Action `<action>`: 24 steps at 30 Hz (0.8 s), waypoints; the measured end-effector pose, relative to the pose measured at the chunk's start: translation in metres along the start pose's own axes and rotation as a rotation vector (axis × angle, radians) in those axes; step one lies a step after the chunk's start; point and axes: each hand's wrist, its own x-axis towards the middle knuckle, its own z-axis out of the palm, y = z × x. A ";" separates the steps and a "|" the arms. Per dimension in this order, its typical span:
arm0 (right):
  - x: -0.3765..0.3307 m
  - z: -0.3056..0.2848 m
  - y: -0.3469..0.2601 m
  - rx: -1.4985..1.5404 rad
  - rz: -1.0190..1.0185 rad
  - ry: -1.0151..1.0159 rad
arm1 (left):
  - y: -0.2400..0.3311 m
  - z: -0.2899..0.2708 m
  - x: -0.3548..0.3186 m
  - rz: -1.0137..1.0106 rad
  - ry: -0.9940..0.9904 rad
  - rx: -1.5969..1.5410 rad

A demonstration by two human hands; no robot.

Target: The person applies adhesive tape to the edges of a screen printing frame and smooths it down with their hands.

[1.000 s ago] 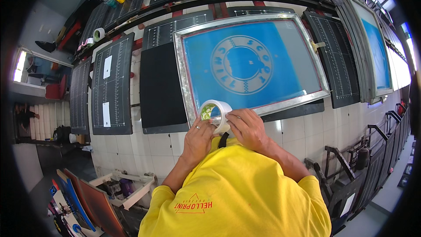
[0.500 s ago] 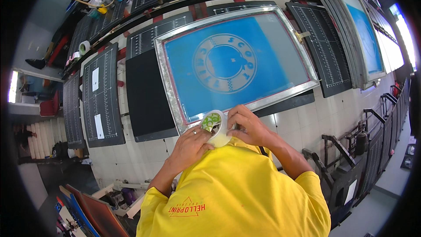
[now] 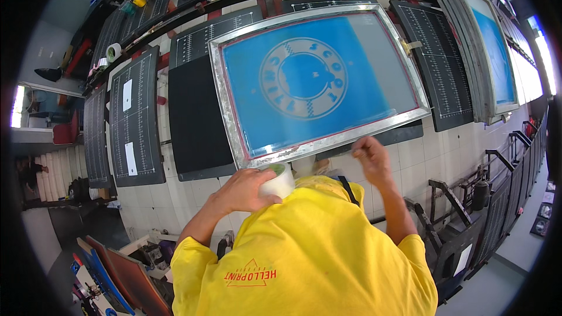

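our left grip (image 3: 247, 191) holds the white tape roll (image 3: 279, 184) near the blue screen (image 3: 321, 85); we can't tell if our right grip (image 3: 374, 161) pinches any tape. the screen already lies over black boards (image 3: 436, 67), but we can't see if it has tape on yet.

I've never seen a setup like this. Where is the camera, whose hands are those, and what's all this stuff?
No machine arms here: these are a person's own bare hands. The camera is worn on their head, looking down, and its wide lens bends straight edges. The yellow shirt is the wearer's. Their left hand grips a wide, pale roll of tape. The right hand is raised away from it; whether its fingers pinch anything is too blurred to tell. Ahead, a blue panel in a metal frame, with a round design, lies across dark boards marked with white lines.
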 end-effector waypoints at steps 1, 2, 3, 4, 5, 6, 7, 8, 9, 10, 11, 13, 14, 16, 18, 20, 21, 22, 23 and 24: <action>0.007 -0.016 0.013 -0.023 -0.082 0.072 | -0.007 -0.003 -0.006 -0.010 0.007 -0.015; 0.016 -0.034 0.026 -0.046 -0.166 0.142 | -0.014 -0.005 -0.013 -0.021 0.017 -0.030; 0.023 -0.055 0.036 -0.101 -0.197 0.220 | -0.021 -0.008 -0.018 -0.010 0.091 -0.032; 0.029 -0.078 0.046 -0.158 -0.228 0.298 | -0.031 -0.013 -0.023 -0.042 0.109 -0.036; 0.036 -0.105 0.063 -0.246 -0.202 0.350 | -0.044 -0.016 -0.027 -0.070 0.126 -0.040; 0.040 -0.132 0.081 -0.334 -0.175 0.401 | -0.052 -0.021 -0.030 -0.098 0.142 -0.045; 0.046 -0.153 0.091 -0.341 -0.136 0.443 | -0.055 -0.028 -0.031 -0.160 0.147 -0.050; 0.052 -0.172 0.100 -0.344 -0.100 0.485 | -0.059 -0.032 -0.033 -0.211 0.143 -0.052; 0.055 -0.199 0.114 -0.315 -0.097 0.478 | -0.063 -0.035 -0.033 -0.258 0.136 -0.054; 0.057 -0.216 0.124 -0.285 -0.093 0.472 | -0.068 -0.037 -0.032 -0.305 0.129 -0.055; 0.062 -0.218 0.118 -0.314 -0.069 0.491 | -0.071 -0.034 -0.032 -0.315 0.163 -0.012; 0.066 -0.225 0.104 -0.335 -0.061 0.547 | -0.058 -0.034 -0.034 -0.280 0.227 0.061; 0.065 -0.233 0.096 -0.326 -0.095 0.528 | -0.048 -0.035 -0.035 -0.262 0.259 0.100; 0.058 -0.256 0.071 -0.275 -0.177 0.517 | -0.016 -0.046 -0.045 -0.137 0.406 0.221; 0.047 -0.290 0.057 -0.096 -0.303 0.597 | 0.021 -0.061 -0.060 0.105 0.618 0.429; 0.008 -0.404 0.060 -0.876 -0.423 0.735 | 0.068 -0.089 -0.081 0.298 0.634 0.562; -0.002 -0.430 0.055 -0.986 -0.419 0.817 | 0.086 -0.088 -0.083 0.464 0.829 0.605; -0.013 -0.444 0.049 -0.883 -0.379 0.877 | 0.106 -0.091 -0.097 0.538 0.838 0.666; -0.032 -0.452 0.040 -0.592 -0.332 0.945 | 0.121 -0.097 -0.108 0.629 0.845 0.717; -0.047 -0.447 0.031 -0.177 -0.332 1.015 | 0.134 -0.103 -0.118 0.653 0.761 0.765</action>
